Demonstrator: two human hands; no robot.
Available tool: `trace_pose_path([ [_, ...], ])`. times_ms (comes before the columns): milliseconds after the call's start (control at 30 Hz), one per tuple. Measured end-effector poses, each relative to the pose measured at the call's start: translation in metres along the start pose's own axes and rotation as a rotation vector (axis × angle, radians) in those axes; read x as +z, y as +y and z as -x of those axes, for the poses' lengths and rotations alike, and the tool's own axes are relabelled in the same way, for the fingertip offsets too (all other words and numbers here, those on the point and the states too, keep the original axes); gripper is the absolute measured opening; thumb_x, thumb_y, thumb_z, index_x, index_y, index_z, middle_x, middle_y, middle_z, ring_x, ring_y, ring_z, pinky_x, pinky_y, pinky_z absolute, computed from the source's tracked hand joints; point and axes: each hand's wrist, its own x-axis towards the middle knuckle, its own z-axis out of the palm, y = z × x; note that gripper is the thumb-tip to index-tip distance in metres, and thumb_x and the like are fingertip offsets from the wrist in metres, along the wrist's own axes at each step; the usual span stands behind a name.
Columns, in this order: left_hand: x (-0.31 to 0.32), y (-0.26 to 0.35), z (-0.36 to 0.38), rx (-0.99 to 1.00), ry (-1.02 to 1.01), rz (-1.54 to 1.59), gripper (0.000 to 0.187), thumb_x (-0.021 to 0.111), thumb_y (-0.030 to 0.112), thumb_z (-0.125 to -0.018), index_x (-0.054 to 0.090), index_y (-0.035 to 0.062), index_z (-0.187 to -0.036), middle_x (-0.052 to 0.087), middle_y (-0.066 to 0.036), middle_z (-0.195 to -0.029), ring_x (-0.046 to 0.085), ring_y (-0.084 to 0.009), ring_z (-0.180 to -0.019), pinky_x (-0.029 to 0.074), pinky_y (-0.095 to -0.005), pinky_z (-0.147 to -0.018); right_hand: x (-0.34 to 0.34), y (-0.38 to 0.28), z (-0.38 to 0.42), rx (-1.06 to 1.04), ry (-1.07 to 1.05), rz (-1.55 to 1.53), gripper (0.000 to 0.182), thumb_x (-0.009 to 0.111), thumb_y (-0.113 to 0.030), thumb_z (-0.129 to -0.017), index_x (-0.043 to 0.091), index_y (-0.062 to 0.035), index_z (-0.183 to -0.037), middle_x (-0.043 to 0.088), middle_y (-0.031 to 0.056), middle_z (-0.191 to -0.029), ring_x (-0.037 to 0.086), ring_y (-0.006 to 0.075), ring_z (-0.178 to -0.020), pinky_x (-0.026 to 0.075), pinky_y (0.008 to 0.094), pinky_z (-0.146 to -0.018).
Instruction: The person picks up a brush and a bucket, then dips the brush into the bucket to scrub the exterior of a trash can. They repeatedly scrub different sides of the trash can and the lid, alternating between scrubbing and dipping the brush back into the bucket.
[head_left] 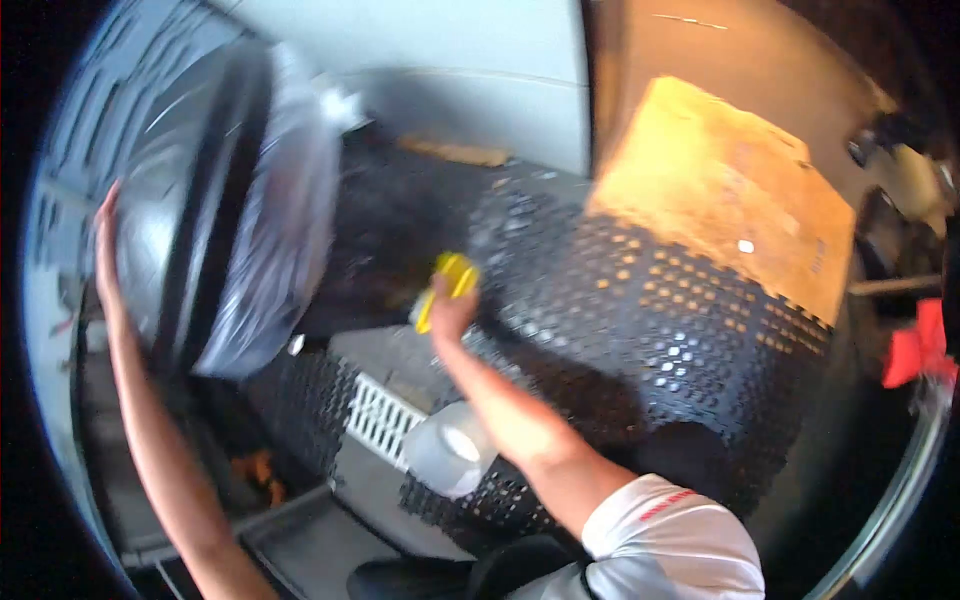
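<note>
My right hand (456,312) is wrapped round a yellow scrub brush (456,272) with a pale side that looks like bristles, held over the dark floor. At the left, my left hand (108,235) lies with straight fingers along the outer side of a large black bin (165,220). The bin looks tilted in this view, and a clear plastic liner (285,215) is folded over its rim. Below my right forearm stands a whitish translucent bucket (440,465), partly covered by the arm.
Black perforated rubber mats (650,320) cover the floor, which looks wet. A flattened cardboard sheet (730,180) lies at the upper right. Near the bucket is a white drain grate (382,420). A pale wall panel (480,90) rises at the back, and a red object (918,345) sits far right.
</note>
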Motion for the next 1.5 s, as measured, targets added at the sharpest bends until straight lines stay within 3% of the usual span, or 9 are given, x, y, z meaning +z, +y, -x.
trace_pose_path([
  [67, 0.013, 0.011, 0.007, 0.007, -0.018, -0.006, 0.061, 0.032, 0.046, -0.105, 0.036, 0.0017, -0.147, 0.045, -0.011, -0.145, 0.043, -0.0193, -0.134, 0.028, -0.0345, -0.115, 0.01, -0.049, 0.03, 0.114, -0.18, -0.14, 0.047, 0.076, -0.027, -0.086, 0.051, 0.0006, -0.115, 0.063, 0.0103, -0.102, 0.062, 0.0182, -0.089, 0.05, 0.0339, -0.078],
  [200, 0.027, 0.024, 0.019, -0.018, -0.05, 0.036, 0.065, 0.039, 0.05, -0.103, 0.039, 0.0005, -0.144, 0.052, -0.013, -0.135, 0.054, -0.0204, -0.122, 0.043, -0.0335, -0.104, 0.035, -0.147, 0.114, -0.359, -0.409, -0.365, 0.041, 0.076, -0.027, -0.085, 0.049, -0.0023, -0.105, 0.057, 0.0052, -0.088, 0.057, 0.0155, -0.08, 0.048, 0.0321, -0.072],
  [367, 0.017, 0.015, 0.007, -0.002, -0.014, -0.012, 0.064, 0.039, 0.049, -0.103, 0.043, -0.0003, -0.142, 0.051, -0.013, -0.138, 0.05, -0.0206, -0.125, 0.036, -0.0327, -0.109, 0.015, -0.038, 0.047, 0.118, -0.123, -0.349, 0.04, 0.071, -0.029, -0.089, 0.052, -0.0007, -0.109, 0.062, 0.0074, -0.092, 0.061, 0.0206, -0.079, 0.051, 0.0369, -0.074],
  [433, 0.007, 0.009, 0.001, 0.072, 0.006, -0.166, 0.06, 0.037, 0.047, -0.104, 0.049, 0.0003, -0.139, 0.049, -0.011, -0.14, 0.039, -0.0182, -0.134, 0.023, -0.032, -0.115, -0.002, 0.051, 0.006, 0.028, 0.111, 0.083, 0.038, 0.073, -0.027, -0.088, 0.054, 0.0007, -0.105, 0.063, 0.0084, -0.092, 0.061, 0.0196, -0.075, 0.051, 0.0362, -0.071],
  [667, 0.022, 0.021, 0.011, -0.03, 0.062, -0.097, 0.067, 0.035, 0.052, -0.103, 0.038, 0.0007, -0.147, 0.046, -0.012, -0.145, 0.042, -0.0214, -0.134, 0.027, -0.0336, -0.114, 0.03, -0.105, 0.124, -0.289, -0.299, -0.268, 0.048, 0.076, -0.033, -0.085, 0.045, -0.0037, -0.11, 0.058, 0.0096, -0.096, 0.059, 0.022, -0.086, 0.049, 0.0383, -0.074],
  [1000, 0.007, 0.011, 0.003, 0.004, 0.018, -0.059, 0.065, 0.031, 0.05, -0.105, 0.037, 0.0013, -0.147, 0.045, -0.011, -0.144, 0.041, -0.019, -0.133, 0.026, -0.0326, -0.114, -0.007, 0.046, -0.018, 0.234, 0.009, -0.054, 0.043, 0.075, -0.028, -0.085, 0.055, -0.0002, -0.111, 0.065, 0.0109, -0.101, 0.064, 0.0213, -0.088, 0.051, 0.0368, -0.079],
  [1133, 0.032, 0.028, 0.018, -0.116, 0.074, 0.057, 0.063, 0.031, 0.048, -0.105, 0.036, 0.002, -0.147, 0.049, -0.011, -0.141, 0.048, -0.0197, -0.128, 0.033, -0.0337, -0.111, 0.008, -0.04, 0.026, -0.229, -0.202, -0.084, 0.041, 0.074, -0.028, -0.086, 0.053, -0.0012, -0.109, 0.063, 0.0092, -0.096, 0.061, 0.0189, -0.084, 0.049, 0.0349, -0.075],
  [1300, 0.01, 0.012, 0.002, -0.022, 0.062, -0.026, 0.064, 0.033, 0.05, -0.104, 0.042, 0.0, -0.144, 0.05, -0.011, -0.14, 0.047, -0.0192, -0.128, 0.033, -0.0327, -0.11, -0.015, 0.075, -0.019, 0.057, 0.073, 0.126, 0.048, 0.075, -0.03, -0.084, 0.056, 0.0022, -0.113, 0.067, 0.0146, -0.103, 0.064, 0.0253, -0.088, 0.05, 0.0393, -0.08],
  [1500, 0.021, 0.025, 0.015, -0.123, 0.009, 0.018, 0.063, 0.032, 0.049, -0.104, 0.039, 0.0024, -0.146, 0.052, -0.01, -0.139, 0.051, -0.0196, -0.125, 0.036, -0.0337, -0.11, -0.012, -0.009, -0.019, -0.12, -0.184, 0.022, 0.042, 0.075, -0.027, -0.085, 0.056, 0.0015, -0.108, 0.064, 0.0085, -0.095, 0.061, 0.0196, -0.085, 0.049, 0.0346, -0.078],
])
